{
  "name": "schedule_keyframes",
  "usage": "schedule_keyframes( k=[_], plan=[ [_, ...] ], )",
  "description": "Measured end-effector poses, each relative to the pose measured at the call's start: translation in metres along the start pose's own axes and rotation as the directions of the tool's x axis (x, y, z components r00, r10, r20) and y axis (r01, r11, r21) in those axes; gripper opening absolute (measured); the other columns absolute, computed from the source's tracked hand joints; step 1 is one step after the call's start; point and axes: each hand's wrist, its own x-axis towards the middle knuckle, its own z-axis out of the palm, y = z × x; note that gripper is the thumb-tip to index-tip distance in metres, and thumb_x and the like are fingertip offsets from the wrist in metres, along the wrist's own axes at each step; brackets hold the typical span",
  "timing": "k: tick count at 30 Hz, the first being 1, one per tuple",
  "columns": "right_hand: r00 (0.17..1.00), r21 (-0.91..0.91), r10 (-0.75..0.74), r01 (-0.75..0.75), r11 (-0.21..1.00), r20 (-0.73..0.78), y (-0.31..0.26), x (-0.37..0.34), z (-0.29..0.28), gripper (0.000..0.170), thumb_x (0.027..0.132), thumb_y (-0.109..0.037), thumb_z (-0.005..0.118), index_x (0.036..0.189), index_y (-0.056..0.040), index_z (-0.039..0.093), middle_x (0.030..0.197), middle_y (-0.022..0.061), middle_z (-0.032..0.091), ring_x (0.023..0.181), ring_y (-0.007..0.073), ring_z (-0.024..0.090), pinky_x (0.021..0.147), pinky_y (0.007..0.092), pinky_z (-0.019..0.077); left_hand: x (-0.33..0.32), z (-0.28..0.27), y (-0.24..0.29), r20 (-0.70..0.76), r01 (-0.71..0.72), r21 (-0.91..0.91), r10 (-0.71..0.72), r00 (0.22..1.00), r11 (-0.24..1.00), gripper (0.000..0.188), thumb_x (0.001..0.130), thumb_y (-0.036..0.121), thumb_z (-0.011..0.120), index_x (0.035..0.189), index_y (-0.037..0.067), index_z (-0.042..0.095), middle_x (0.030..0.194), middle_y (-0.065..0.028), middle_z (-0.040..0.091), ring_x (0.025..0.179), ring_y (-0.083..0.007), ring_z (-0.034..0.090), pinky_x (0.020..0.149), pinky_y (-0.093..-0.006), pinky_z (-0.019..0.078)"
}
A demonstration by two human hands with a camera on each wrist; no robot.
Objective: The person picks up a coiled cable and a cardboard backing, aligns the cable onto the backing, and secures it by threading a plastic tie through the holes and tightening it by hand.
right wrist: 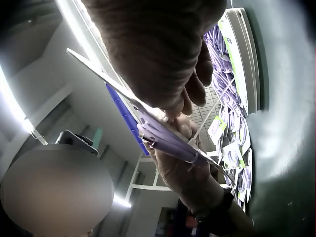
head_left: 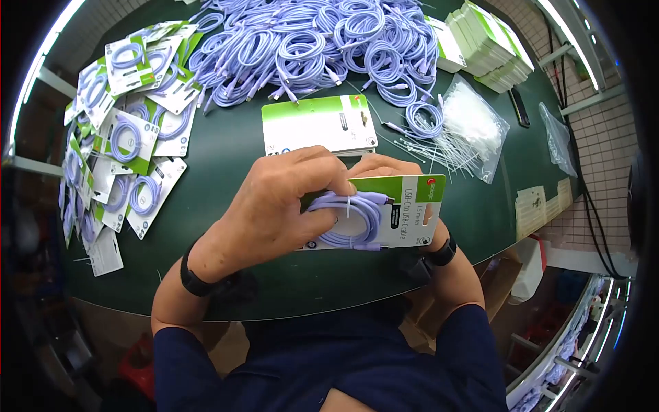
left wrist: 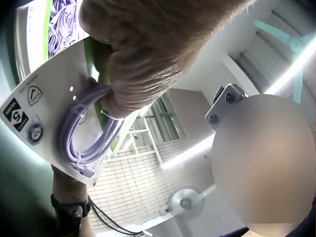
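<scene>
In the head view a purple USB-C cable (head_left: 371, 218), coiled and tied with a white tie (head_left: 347, 207), lies against a green and white printed backing card (head_left: 419, 206). My left hand (head_left: 264, 206) grips the coil at its left side, thumb and index finger curled at the tie. Behind the card is my right hand (head_left: 384, 165), mostly hidden in the head view. In the right wrist view, the right hand (right wrist: 163, 54) has curled fingers at the back of the card, and a thin white tie tail (right wrist: 217, 106) sticks out past the card edge.
A stack of cards (head_left: 316, 127) lies just beyond my hands. Carded cables (head_left: 127, 137) pile up at left, loose coiled cables (head_left: 302, 48) at the back. On the right are loose white ties (head_left: 446, 152), a plastic bag of ties (head_left: 473, 117) and tall card stacks (head_left: 491, 44).
</scene>
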Motion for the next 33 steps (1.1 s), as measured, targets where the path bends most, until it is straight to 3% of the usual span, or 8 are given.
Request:
schedule_keyframes(
  k=[2, 6, 15, 22, 26, 30, 33],
  plan=[
    [0.998, -0.114, -0.052, 0.054, 0.992, 0.024, -0.004, -0.001, -0.002, 0.036, 0.082, -0.017, 0.086, 0.113, -0.0027, 0.075, 0.108, 0.0094, 0.075, 0.086, 0.0221, 0.072, 0.073, 0.0303, 0.0567, 0.000, 0.002, 0.001, 0.015, -0.047, 0.023, 0.046, 0.999, 0.999, 0.032, 0.067, -0.013, 0.071, 0.095, 0.002, 0.071, 0.094, -0.0107, 0.073, 0.082, -0.0239, 0.071, 0.072, -0.0312, 0.0561],
    [0.986, -0.124, -0.160, 0.164, 0.979, 0.039, -0.005, 0.003, -0.004, 0.039, 0.075, -0.014, 0.086, 0.111, -0.0045, 0.073, 0.103, 0.0099, 0.073, 0.087, 0.0229, 0.073, 0.069, 0.0304, 0.0577, 0.002, 0.004, 0.004, 0.042, -0.093, 0.073, 0.090, 0.995, 0.993, 0.033, 0.065, -0.012, 0.075, 0.094, 0.003, 0.071, 0.094, -0.0109, 0.074, 0.080, -0.0243, 0.071, 0.066, -0.0323, 0.0549],
    [0.985, -0.159, -0.174, 0.174, 0.972, 0.010, -0.007, 0.004, -0.005, 0.026, 0.074, -0.006, 0.083, 0.098, -0.0047, 0.072, 0.086, 0.0074, 0.067, 0.073, 0.0237, 0.066, 0.061, 0.0331, 0.0519, 0.000, 0.007, 0.005, 0.097, -0.119, 0.118, 0.108, 0.989, 0.986, 0.035, 0.065, -0.011, 0.078, 0.096, 0.005, 0.072, 0.094, -0.0113, 0.074, 0.080, -0.0265, 0.073, 0.065, -0.0329, 0.0553],
    [0.977, -0.336, -0.197, 0.158, 0.929, -0.085, 0.011, 0.004, -0.009, 0.022, 0.074, 0.005, 0.078, 0.092, -0.0053, 0.073, 0.076, 0.0046, 0.060, 0.066, 0.0192, 0.061, 0.056, 0.0322, 0.0471, 0.001, 0.012, 0.006, 0.153, -0.057, 0.166, 0.032, 0.988, 0.984, 0.038, 0.067, -0.009, 0.076, 0.102, 0.006, 0.074, 0.096, -0.0108, 0.075, 0.081, -0.0284, 0.073, 0.068, -0.0357, 0.0566],
    [0.975, -0.424, -0.199, 0.139, 0.895, -0.100, 0.012, 0.005, -0.010, 0.015, 0.075, 0.004, 0.072, 0.083, -0.0057, 0.064, 0.075, 0.0059, 0.058, 0.065, 0.0242, 0.061, 0.059, 0.0350, 0.0479, 0.003, 0.014, 0.002, 0.203, -0.162, 0.381, 0.089, 0.975, 0.910, 0.043, 0.069, -0.007, 0.075, 0.110, 0.008, 0.075, 0.096, -0.0105, 0.074, 0.083, -0.0299, 0.072, 0.072, -0.0372, 0.0569],
    [0.989, -0.315, -0.106, 0.070, 0.947, -0.101, 0.018, 0.005, -0.008, 0.014, 0.076, 0.003, 0.071, 0.082, -0.0057, 0.063, 0.075, 0.0065, 0.060, 0.064, 0.0254, 0.062, 0.059, 0.0355, 0.0486, -0.002, 0.023, -0.009, 0.223, -0.200, 0.376, 0.121, 0.967, 0.905, 0.046, 0.071, -0.004, 0.070, 0.115, 0.009, 0.073, 0.090, -0.0068, 0.067, 0.083, -0.0320, 0.068, 0.075, -0.0420, 0.0549],
    [0.989, -0.314, -0.098, 0.059, 0.948, -0.113, 0.024, 0.004, -0.004, 0.014, 0.076, 0.006, 0.070, 0.083, -0.0051, 0.065, 0.075, 0.0062, 0.060, 0.064, 0.0233, 0.061, 0.057, 0.0341, 0.0477, -0.004, 0.026, -0.007, 0.226, -0.164, 0.383, 0.080, 0.971, 0.909, 0.039, 0.077, -0.001, 0.076, 0.115, 0.008, 0.073, 0.090, -0.0073, 0.067, 0.082, -0.0318, 0.068, 0.073, -0.0419, 0.0546]
  ],
)
